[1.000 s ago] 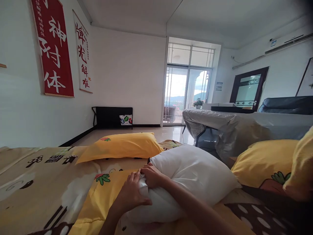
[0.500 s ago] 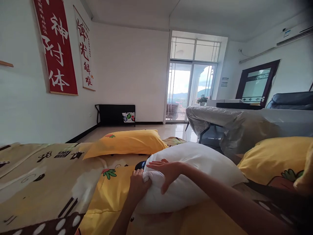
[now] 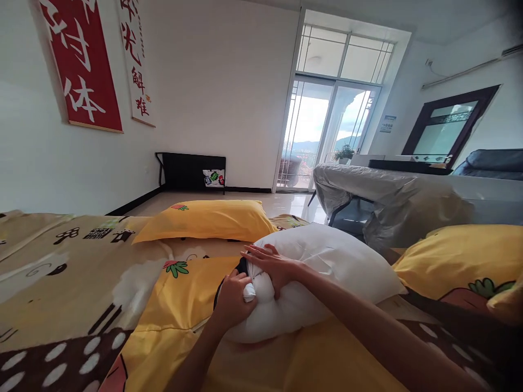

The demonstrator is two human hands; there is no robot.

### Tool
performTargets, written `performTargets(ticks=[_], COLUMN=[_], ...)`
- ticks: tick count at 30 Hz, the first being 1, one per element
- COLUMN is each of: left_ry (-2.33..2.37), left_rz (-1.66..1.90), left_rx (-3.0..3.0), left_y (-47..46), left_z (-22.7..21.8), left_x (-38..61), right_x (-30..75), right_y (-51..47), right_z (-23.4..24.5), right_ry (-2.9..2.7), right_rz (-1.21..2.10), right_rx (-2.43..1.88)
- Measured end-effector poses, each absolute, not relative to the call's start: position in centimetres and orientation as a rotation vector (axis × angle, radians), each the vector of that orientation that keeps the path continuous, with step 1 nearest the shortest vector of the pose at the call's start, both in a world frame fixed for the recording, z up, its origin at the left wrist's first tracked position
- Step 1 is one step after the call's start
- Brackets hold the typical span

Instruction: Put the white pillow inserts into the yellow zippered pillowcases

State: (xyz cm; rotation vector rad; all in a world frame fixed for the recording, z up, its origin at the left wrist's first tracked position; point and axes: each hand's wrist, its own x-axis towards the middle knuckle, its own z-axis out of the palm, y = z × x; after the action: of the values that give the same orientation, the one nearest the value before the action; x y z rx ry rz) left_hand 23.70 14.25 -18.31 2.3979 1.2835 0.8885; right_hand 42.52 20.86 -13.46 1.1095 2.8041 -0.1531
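Note:
A plump white pillow (image 3: 339, 267) lies in front of me on yellow fabric with carrot prints. My left hand (image 3: 235, 296) is closed on the pillow's near-left end, and a small white tip pokes out between thumb and fingers. On the same end lies my right hand (image 3: 272, 267), its fingers fairly straight over the top and its thumb lower down, squeezing a bulge of the pillow. Beneath the left hand, a yellow pillowcase (image 3: 175, 296) is spread flat. Something dark, which I cannot make out, shows behind the left hand.
A yellow pillow (image 3: 208, 220) lies beyond the white one, and another yellow pillow (image 3: 457, 261) is at the right. Patterned bedding (image 3: 81, 272) spreads to the left. Farther back stand a plastic-covered table (image 3: 388, 190) and a black folded frame (image 3: 188, 171) against the wall.
The camera view has tipped downward and tilted. My left hand has turned, and a white pillow tip now shows in it. My right hand has closed in on the pillow end.

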Motion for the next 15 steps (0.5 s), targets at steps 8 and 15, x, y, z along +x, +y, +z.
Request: performTargets(ticks=[8,15], left_ry=[1.666,1.65], left_rz=[0.678,0.399], left_rx=[2.46,2.382], left_y=[11.7,10.3], left_z=[-16.7,-13.2], left_x=[25.7,22.3], right_x=[43.6,43.8], right_y=[20.7,19.3], right_z=[-14.9,-15.4], right_ry=[2.938,2.996], right_rz=[-0.114,0.029], right_rx=[1.125,1.213])
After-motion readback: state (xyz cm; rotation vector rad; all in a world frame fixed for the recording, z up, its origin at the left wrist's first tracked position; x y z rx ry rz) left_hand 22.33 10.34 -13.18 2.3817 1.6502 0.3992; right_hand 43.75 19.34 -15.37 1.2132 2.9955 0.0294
